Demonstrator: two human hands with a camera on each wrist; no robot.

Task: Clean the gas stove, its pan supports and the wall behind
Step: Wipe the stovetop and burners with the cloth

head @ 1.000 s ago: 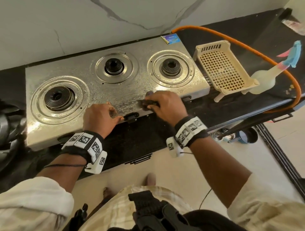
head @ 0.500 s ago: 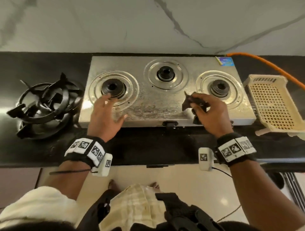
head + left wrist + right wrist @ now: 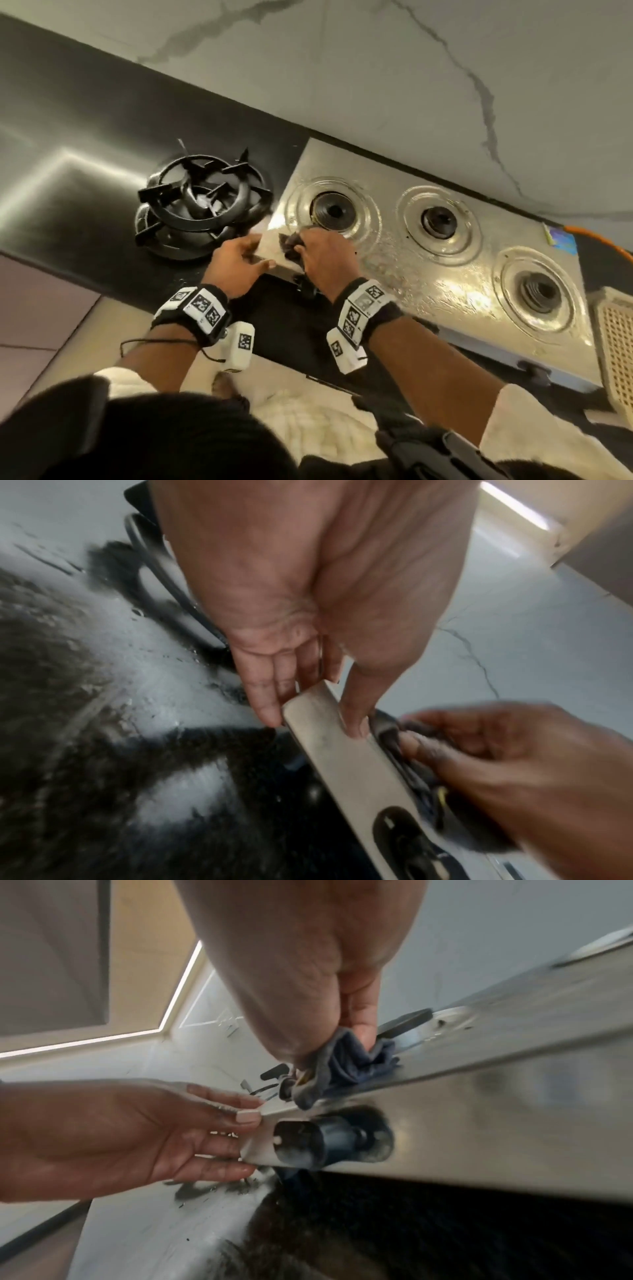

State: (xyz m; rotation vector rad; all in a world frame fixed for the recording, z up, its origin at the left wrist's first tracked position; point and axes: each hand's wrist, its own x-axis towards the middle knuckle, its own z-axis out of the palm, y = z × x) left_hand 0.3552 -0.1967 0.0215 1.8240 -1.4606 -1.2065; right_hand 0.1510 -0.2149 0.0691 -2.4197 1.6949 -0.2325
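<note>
The steel three-burner gas stove (image 3: 428, 274) lies on a black counter, its top wet and smeared. My left hand (image 3: 253, 257) holds the stove's front-left corner (image 3: 325, 723), thumb on one side and fingers on the other. Beside it, my right hand (image 3: 301, 246) pinches a dark blue-grey cloth (image 3: 346, 1069) and presses it on the stove top by the left burner (image 3: 330, 210). Black pan supports (image 3: 202, 205) are stacked on the counter left of the stove. The white marbled wall (image 3: 376, 85) rises behind.
A black control knob (image 3: 308, 1142) sticks out of the stove's front just below my hands. A cream plastic basket (image 3: 616, 342) sits at the stove's right end, and an orange gas hose (image 3: 596, 236) runs behind it. The counter (image 3: 85, 137) stretches left.
My right hand has carried the cloth from the stove's right-middle front to the left front corner. My left hand left the left burner and took hold of that corner. The view has swung left.
</note>
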